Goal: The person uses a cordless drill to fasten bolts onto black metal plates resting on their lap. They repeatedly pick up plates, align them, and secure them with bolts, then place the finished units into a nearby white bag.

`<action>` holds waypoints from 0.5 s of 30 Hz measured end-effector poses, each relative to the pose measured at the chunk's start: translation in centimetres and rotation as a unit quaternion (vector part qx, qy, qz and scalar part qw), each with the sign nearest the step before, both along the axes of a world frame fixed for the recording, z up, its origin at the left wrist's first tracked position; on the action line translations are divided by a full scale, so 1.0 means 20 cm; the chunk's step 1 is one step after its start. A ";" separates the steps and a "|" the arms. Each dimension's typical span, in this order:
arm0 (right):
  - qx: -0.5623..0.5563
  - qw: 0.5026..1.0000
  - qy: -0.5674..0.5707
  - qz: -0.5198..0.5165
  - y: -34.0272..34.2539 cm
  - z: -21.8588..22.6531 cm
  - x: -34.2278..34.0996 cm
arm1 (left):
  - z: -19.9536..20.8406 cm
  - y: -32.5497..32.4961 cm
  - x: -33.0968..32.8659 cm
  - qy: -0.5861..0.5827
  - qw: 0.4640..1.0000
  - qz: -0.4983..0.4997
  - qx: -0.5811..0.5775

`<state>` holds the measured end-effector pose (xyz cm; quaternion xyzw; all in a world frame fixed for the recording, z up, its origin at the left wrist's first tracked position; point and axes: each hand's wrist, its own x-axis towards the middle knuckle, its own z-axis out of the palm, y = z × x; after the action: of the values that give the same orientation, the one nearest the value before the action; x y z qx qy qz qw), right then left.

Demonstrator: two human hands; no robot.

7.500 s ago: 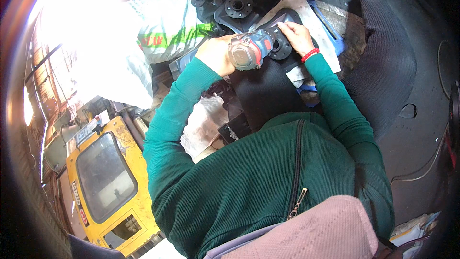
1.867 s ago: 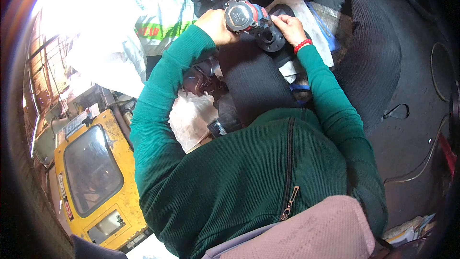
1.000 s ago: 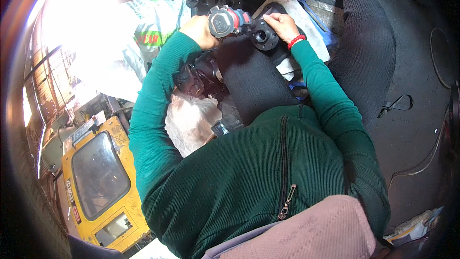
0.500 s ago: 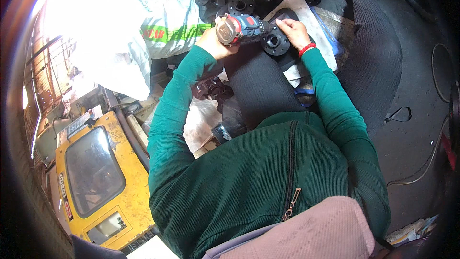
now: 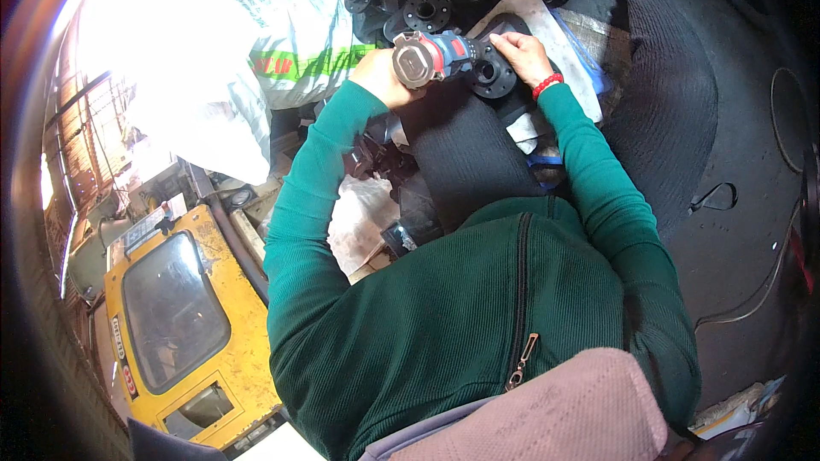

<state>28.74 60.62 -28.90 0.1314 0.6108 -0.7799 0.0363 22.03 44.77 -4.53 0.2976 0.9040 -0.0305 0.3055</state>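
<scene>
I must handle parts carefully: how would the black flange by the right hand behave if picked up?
The black flange seems stiff: its rim and holes look crisp. Its smooth face might feel slippery, and its round rim could let it roll if loose.

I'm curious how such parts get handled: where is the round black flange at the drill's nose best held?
Probably by the outer rim of the black flange, from the right: it is round, its middle is a hole, and the drill crowds its upper-left edge.
</scene>
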 end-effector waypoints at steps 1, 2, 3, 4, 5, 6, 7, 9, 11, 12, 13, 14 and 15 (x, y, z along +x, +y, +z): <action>-0.003 1.000 -0.001 -0.001 0.00 0.00 0.00 | 0.00 0.00 -0.01 -0.003 1.000 0.010 -0.004; -0.005 1.000 -0.002 -0.001 0.00 0.00 0.00 | 0.00 0.01 -0.02 -0.006 1.000 0.020 -0.008; -0.005 1.000 0.000 -0.002 0.00 0.00 0.00 | 0.00 0.03 -0.02 -0.002 1.000 -0.001 -0.015; -0.005 1.000 0.003 -0.002 0.00 -0.01 0.00 | 0.01 0.05 -0.01 0.003 1.000 -0.020 -0.022; -0.006 1.000 0.006 -0.001 0.00 -0.01 0.00 | 0.02 0.07 -0.01 0.007 0.999 -0.039 -0.029; -0.007 1.000 0.007 0.000 0.00 -0.02 0.00 | 0.02 0.07 -0.01 0.010 0.999 -0.036 -0.026; -0.009 1.000 0.008 -0.001 -0.01 -0.03 -0.01 | 0.02 0.06 -0.01 0.014 0.999 -0.034 -0.022; -0.011 1.000 0.013 -0.003 -0.01 -0.04 -0.01 | 0.04 0.08 -0.01 0.012 0.999 -0.017 -0.039; -0.012 1.000 0.019 -0.009 -0.01 -0.04 0.00 | 0.08 0.14 -0.02 0.000 0.997 0.012 -0.080; -0.013 1.000 0.017 -0.008 -0.01 -0.04 0.00 | 0.08 0.14 -0.02 -0.002 0.997 0.007 -0.079; -0.014 1.000 0.016 -0.007 -0.01 -0.04 0.00 | 0.08 0.15 -0.02 -0.004 0.997 0.003 -0.078; -0.015 1.000 0.014 -0.006 -0.01 -0.04 0.00 | 0.07 0.15 -0.02 -0.006 0.997 -0.002 -0.077; -0.010 1.000 0.010 -0.004 0.00 -0.03 0.00 | 0.07 0.14 -0.02 0.002 0.997 -0.009 -0.070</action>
<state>28.69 60.52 -29.60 0.1259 0.6025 -0.7876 0.0281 21.58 47.58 -3.18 0.2838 0.8974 -0.0971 0.3235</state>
